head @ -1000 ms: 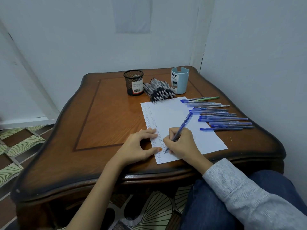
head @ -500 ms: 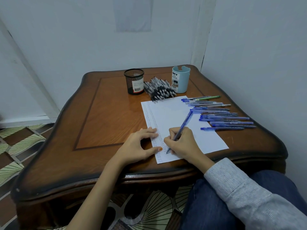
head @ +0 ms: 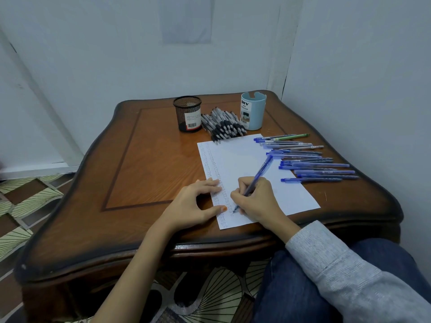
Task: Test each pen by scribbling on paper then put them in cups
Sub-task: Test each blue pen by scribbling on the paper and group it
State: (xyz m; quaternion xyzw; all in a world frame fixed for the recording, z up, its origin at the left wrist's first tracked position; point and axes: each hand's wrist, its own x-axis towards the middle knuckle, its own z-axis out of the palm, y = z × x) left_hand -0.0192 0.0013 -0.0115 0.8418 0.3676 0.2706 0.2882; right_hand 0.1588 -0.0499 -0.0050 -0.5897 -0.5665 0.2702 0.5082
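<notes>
The table (head: 144,164) filled the middle of the frame, its wooden top glossy enough that I judged thin things would slide on it. On its right half lay the paper (head: 238,159), a single limp sheet that looked likely to skate or crease unless pinned, with columns of small scribbles running down its left margin. At the upper centre stood the mesh cup (head: 187,113) and, to its right, the blue cup (head: 253,113). Both were upright, and I guessed them light enough to tip if knocked. Between them lay a heap of black pens (head: 224,127) reaching down to the sheet's top edge. A loose row of blue pens (head: 314,164) lay along the sheet's right side, some with their tips over the paper. In the lower centre the left hand (head: 193,203) rested at the sheet's left edge, its fingers spread and its fingertips and thumb pressing the paper flat. Just beside it the right hand (head: 258,201) had thumb and fingers curled round the lower barrel of a pen (head: 258,173), tip on the paper and back end pointing to the upper right. The pen looked light, stiff and smooth. A hold low on the barrel suited scribbling, and a pinch at mid-barrel would probably serve for dropping it into a cup.
</notes>
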